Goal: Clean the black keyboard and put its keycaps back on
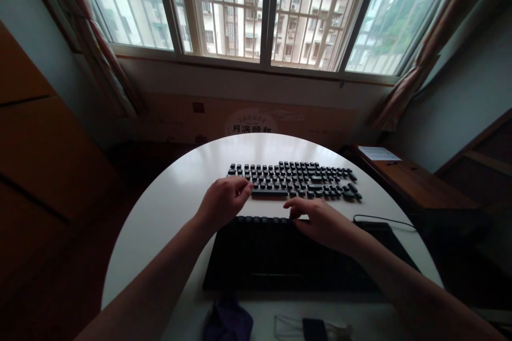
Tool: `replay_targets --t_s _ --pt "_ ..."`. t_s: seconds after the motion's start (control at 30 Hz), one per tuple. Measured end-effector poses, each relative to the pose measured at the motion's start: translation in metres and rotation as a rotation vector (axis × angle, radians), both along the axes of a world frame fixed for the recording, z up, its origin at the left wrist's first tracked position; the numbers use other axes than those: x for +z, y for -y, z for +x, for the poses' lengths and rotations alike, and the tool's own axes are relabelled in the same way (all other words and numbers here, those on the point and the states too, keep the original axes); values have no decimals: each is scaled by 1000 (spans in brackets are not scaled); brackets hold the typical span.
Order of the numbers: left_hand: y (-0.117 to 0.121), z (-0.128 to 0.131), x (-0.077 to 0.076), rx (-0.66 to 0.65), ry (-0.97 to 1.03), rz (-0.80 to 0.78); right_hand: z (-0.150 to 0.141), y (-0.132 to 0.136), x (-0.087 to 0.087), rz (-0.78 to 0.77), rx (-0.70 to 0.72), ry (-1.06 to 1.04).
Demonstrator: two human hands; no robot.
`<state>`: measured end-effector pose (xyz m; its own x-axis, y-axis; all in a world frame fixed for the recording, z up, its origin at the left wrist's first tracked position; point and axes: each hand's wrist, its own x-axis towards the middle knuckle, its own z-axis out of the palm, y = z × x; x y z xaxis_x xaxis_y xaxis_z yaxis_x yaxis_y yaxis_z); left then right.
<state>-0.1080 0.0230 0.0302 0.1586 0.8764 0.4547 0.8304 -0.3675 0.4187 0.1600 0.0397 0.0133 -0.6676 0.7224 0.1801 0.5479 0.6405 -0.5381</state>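
A black keyboard point(272, 261) lies on the round white table, with a row of dark keycaps point(258, 219) along its far edge and the rest of its face dark and hard to make out. Beyond it, many loose keycaps point(280, 176) are laid out in rows. My left hand point(224, 200) is closed over the near left end of these rows, fingertips beside the long spacebar keycap point(270, 193). At the keyboard's far edge, my right hand point(318, 218) has its fingers bent and thumb tucked in by the keycap row. What either hand holds is hidden.
A dark cable point(384, 219) runs off the keyboard's far right. Near the table's front lie a purple cloth point(228, 319) and a small dark object point(314, 329) beside wire pieces point(284, 326). A wooden bench point(424, 186) with a paper point(379, 153) stands at the right.
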Motion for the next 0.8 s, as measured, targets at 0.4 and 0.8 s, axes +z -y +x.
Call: replay_targets --t_s 0.4,0.8 --pt "-1 3 -2 -4 -21 -22 -6 8 4 64 -29 44" --pt "0 4 -2 -26 -45 -21 -10 11 4 54 -54 62"
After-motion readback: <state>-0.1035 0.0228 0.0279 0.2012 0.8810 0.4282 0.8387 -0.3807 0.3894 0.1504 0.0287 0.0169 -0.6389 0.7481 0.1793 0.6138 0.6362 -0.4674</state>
